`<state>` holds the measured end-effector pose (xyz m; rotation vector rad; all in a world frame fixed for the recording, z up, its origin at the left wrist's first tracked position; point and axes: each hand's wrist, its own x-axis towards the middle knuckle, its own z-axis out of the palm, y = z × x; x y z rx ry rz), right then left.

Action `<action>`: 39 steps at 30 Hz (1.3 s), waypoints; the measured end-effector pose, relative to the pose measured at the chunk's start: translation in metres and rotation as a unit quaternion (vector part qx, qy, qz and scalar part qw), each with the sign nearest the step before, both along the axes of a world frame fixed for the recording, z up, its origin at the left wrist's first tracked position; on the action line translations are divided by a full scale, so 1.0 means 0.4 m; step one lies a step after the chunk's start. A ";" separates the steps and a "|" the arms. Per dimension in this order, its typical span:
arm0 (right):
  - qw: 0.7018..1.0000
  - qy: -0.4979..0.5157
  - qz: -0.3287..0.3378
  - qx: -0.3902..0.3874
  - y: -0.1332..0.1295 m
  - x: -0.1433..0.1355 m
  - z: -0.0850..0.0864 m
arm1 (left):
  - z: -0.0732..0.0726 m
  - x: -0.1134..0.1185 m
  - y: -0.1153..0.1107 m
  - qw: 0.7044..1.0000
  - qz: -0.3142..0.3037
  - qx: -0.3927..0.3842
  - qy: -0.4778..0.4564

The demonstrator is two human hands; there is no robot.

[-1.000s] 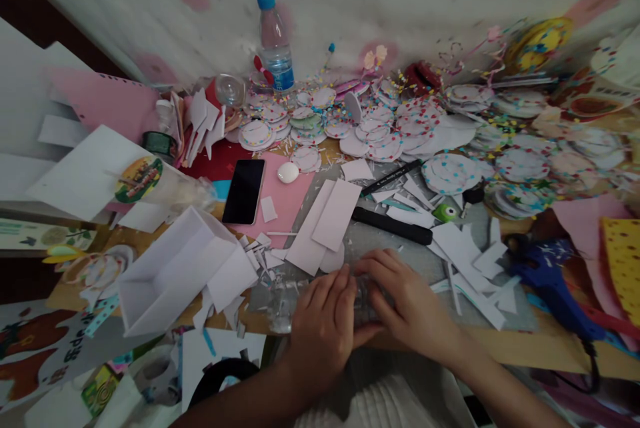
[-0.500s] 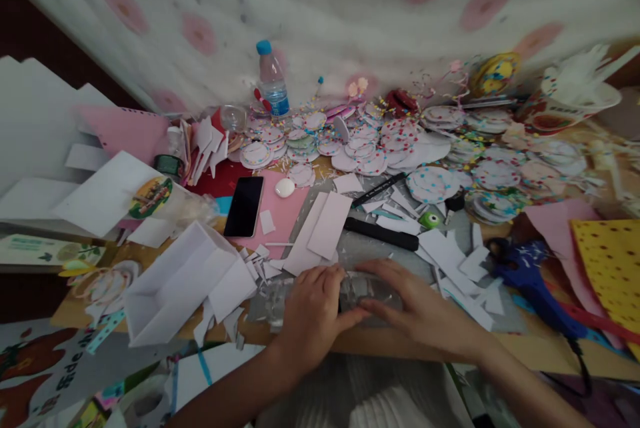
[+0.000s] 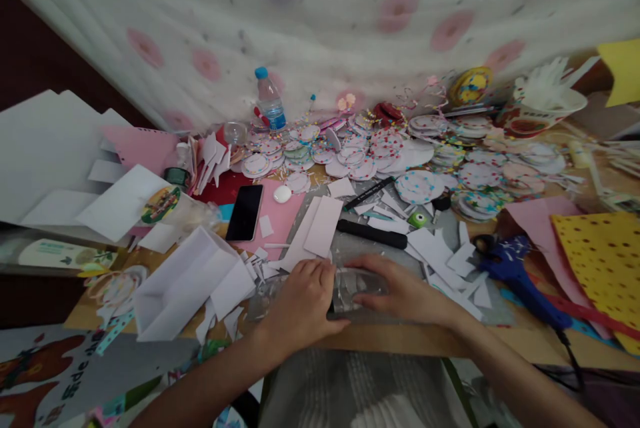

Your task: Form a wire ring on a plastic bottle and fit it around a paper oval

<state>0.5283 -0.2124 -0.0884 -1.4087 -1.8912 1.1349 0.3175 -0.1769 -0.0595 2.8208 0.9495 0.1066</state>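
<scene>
Bare mat (image 3: 354, 252) strip; black bar (image 3: 371, 234) (crosswise) beyond.

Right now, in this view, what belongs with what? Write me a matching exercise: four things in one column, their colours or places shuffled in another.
1. Clear plastic
2. Phone
3. Glue gun
4. Open box

A. Blue
B. White
C. Touched by left hand and right hand
D. Dark screen, beside a white oval case

Pairs: 1-C, 2-D, 3-A, 4-B
</scene>
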 end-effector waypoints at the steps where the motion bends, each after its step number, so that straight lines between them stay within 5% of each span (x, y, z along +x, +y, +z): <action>1: 1.000 0.000 0.006 0.005 -0.001 0.002 -0.001 | 0.000 0.002 -0.003 1.000 -0.002 0.013 0.011; 7: 0.999 -0.013 0.036 0.009 -0.007 0.013 -0.009 | -0.007 0.017 -0.013 0.997 -0.010 0.060 0.051; 19: 0.998 -0.028 0.046 0.031 0.009 0.018 0.000 | -0.011 0.016 0.027 0.999 0.022 -0.036 0.016; 28: 0.989 0.085 0.068 -0.104 0.054 0.018 0.041 | -0.008 -0.001 0.000 0.999 0.024 -0.030 0.027; 34: 0.961 0.178 0.046 -0.207 0.080 0.001 0.067 | 0.036 -0.035 -0.015 0.998 -0.013 -0.039 -0.045; 39: 0.943 0.212 0.068 -0.247 0.069 -0.010 0.116 | 0.089 -0.085 -0.042 0.985 0.034 -0.100 -0.139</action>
